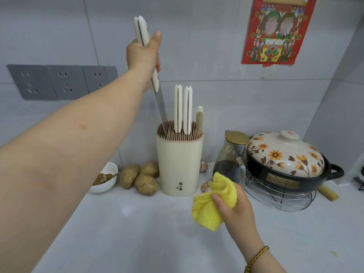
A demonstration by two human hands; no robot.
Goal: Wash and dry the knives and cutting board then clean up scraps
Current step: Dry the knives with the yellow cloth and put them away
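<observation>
Standing tip-down in the left edge of the knife block's (180,164) slotted top, a cream-handled knife (162,107) is held at a slant by the left hand (143,54), its handle leaning up and to the left. The fingers are curled round the handle with the thumb laid up along it, and most of the blade is seen above the slots. Two more knives (178,109) with matching handles are seated upright side by side in the middle of the block, and a smaller ribbed handle (199,119) is lodged at its right end.

A crumpled yellow cloth (206,213) is pinched between the thumb and curled fingers of the right hand (236,211), which is held above the pale counter (137,233), near and to the right of the block. A beaded bracelet (256,259) is worn at that wrist.

Three potatoes (145,184) are grouped just left of the block, with a white bowl (107,186) of brown food further left. A glass jug (234,158) with a gold lid is set to the block's right, beside a flowered clay pot (285,160) resting on a wire rack (275,200). Grey wall sockets (59,81) are mounted at far left, and a red poster (273,30) is fixed to the far wall at upper right.
</observation>
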